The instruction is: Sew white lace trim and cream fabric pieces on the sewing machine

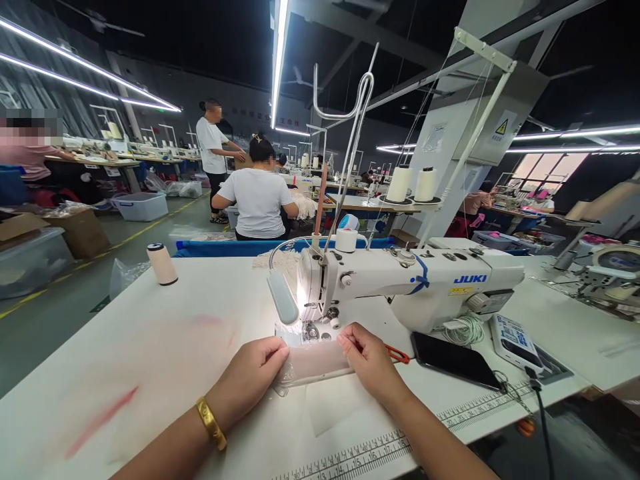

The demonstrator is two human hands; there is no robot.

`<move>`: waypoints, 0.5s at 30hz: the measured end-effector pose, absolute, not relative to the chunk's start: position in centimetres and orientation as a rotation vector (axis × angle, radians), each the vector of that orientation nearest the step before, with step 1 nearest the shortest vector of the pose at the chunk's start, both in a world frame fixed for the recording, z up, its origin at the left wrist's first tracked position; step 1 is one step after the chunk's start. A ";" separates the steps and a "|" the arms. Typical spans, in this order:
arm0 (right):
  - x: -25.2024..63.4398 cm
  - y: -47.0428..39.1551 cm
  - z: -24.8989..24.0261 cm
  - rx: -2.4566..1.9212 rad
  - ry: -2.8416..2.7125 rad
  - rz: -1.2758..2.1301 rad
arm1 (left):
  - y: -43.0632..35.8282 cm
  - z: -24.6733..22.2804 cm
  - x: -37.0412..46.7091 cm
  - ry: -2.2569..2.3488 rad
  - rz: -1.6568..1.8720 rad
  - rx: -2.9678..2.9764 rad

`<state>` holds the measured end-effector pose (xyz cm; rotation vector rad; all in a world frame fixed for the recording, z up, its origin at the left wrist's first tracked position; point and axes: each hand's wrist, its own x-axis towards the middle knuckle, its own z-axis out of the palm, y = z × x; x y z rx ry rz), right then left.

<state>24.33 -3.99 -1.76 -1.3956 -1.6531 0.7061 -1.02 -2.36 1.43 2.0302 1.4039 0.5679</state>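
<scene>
A strip of pale pink, sheer-looking fabric (320,361) stretches between my two hands, in front of the needle area of a white sewing machine (370,270). My left hand (257,367) pinches its left end, where some clear, shiny material (285,381) shows under the fingers. At the right end, my right hand (367,357) grips the fabric's upper edge between thumb and fingers. The presser foot (311,331) is just beyond the fabric, lit by the machine's lamp. Whether the fabric lies under the foot, I cannot tell. Red-orange thread snips (397,353) lie partly behind my right hand.
A black phone (455,360), a white power bank (517,343) and a coiled white cable (464,330) lie to the right. A thread cone (163,264) stands at the table's far left. A printed ruler (350,460) runs along the front edge. Co-workers (260,193) are beyond the table.
</scene>
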 end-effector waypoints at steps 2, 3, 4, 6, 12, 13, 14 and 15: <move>24.3 -3.6 -1.9 -1.402 -1.653 0.724 | -2.3 1.2 -1.1 1.423 0.690 2.194; 24.4 -3.4 -2.0 -1.409 -1.658 0.736 | -2.3 1.1 -1.2 1.386 0.751 2.297; 24.6 -3.3 -2.0 -1.420 -1.667 0.747 | -2.3 1.1 -1.3 1.308 0.784 2.398; 25.1 -3.4 -1.8 -1.465 -1.688 0.751 | -2.4 1.1 -1.3 1.090 0.702 2.541; 26.2 -6.4 -0.8 -1.650 -1.798 0.603 | -3.7 1.3 -0.1 1.125 0.335 2.522; 26.1 -6.8 -0.7 -1.652 -1.826 0.586 | -4.0 1.4 0.2 1.190 0.319 2.508; 26.0 -7.0 -0.6 -1.647 -1.850 0.575 | -4.4 1.4 0.6 1.250 0.305 2.497; 25.9 -7.1 -0.5 -1.639 -1.871 0.568 | -4.8 1.5 0.9 1.301 0.293 2.487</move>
